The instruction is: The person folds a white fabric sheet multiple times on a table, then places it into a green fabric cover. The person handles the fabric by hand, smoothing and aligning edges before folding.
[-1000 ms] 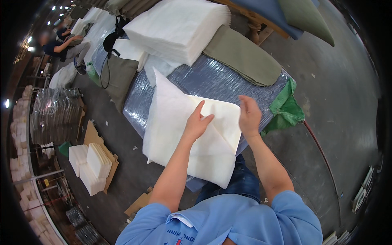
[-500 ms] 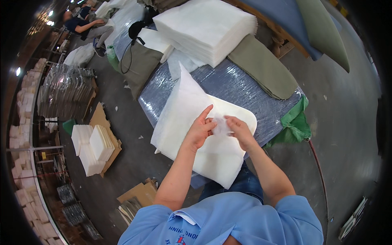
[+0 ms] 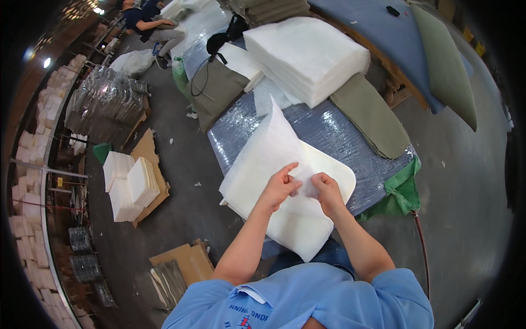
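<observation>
Over a white fibre wadding sheet (image 3: 260, 156) and a cream foam pad (image 3: 335, 171) with rounded corners, my two hands are close together. A thin, translucent white piece (image 3: 309, 189), blurred, stretches between them; it looks like a wisp of wadding or film. My right hand (image 3: 327, 193) is closed on one side of it in a pinch. My left hand (image 3: 280, 188) has its index finger raised and its other fingers curled at the opposite side. The wadding covers the pad's left part, with one pointed corner toward the far side.
Beneath lies a film-wrapped blue stack (image 3: 296, 118). On it are a pile of white wadding sheets (image 3: 309, 49), folded olive fabric (image 3: 372, 112) and an olive bag (image 3: 213, 96). Green cloth (image 3: 402, 189) hangs at its right corner. White foam blocks (image 3: 131, 186) stand left; a person (image 3: 148, 24) sits far left.
The view has shifted, so the scene sits farther right and lower. My hands stay over the pad, and the thin white piece between them shows less; my right fingers are curled tighter.
</observation>
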A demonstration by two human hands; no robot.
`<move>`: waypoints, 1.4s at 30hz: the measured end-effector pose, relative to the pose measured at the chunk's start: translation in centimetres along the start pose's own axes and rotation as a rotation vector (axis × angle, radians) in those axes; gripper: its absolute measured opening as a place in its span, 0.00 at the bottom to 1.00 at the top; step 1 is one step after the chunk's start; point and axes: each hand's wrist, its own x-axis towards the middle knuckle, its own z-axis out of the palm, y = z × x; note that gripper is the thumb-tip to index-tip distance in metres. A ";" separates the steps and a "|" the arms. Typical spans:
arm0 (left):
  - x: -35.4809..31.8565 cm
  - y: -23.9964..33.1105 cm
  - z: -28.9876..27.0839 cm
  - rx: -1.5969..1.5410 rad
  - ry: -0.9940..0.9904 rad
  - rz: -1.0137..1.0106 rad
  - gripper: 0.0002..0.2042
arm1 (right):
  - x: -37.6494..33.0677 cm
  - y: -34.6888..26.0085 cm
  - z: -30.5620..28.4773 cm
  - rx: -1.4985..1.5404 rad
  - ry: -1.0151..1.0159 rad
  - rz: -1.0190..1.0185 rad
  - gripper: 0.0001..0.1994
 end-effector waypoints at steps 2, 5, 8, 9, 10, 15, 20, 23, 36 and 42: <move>-0.9 -0.8 -1.3 0.094 -0.053 0.036 0.34 | -0.9 -0.1 1.8 -0.006 -0.017 0.025 0.07; -1.8 -1.6 -1.4 0.183 -0.122 0.077 0.34 | -1.2 1.1 1.5 -0.292 -0.052 -0.076 0.08; -1.6 -1.2 -1.8 0.266 -0.163 0.102 0.34 | -0.7 2.3 -0.3 -0.416 -0.037 -0.096 0.09; -1.7 -1.1 -2.5 0.240 -0.153 0.092 0.34 | -0.6 2.8 0.1 -0.344 -0.054 -0.103 0.08; -2.0 -1.5 -3.0 0.207 -0.150 0.064 0.33 | -0.9 3.0 0.6 -0.321 -0.046 -0.095 0.08; 1.0 0.7 -5.6 0.482 0.143 0.198 0.28 | -0.5 3.6 0.0 -0.281 0.002 -0.116 0.06; 9.1 6.3 -8.0 0.906 0.590 0.442 0.27 | 1.7 0.6 -3.0 -0.379 0.015 -0.148 0.05; 14.1 8.1 -8.0 1.068 0.643 0.314 0.26 | 3.2 -1.2 -3.9 -0.388 0.024 -0.191 0.06; 4.5 2.3 -11.1 0.406 0.616 0.116 0.21 | 4.3 -3.0 -9.3 -0.410 0.264 -0.207 0.06; -9.7 -7.2 -9.4 0.183 0.823 -0.178 0.20 | 8.9 -4.6 -6.6 -0.487 0.203 -0.168 0.06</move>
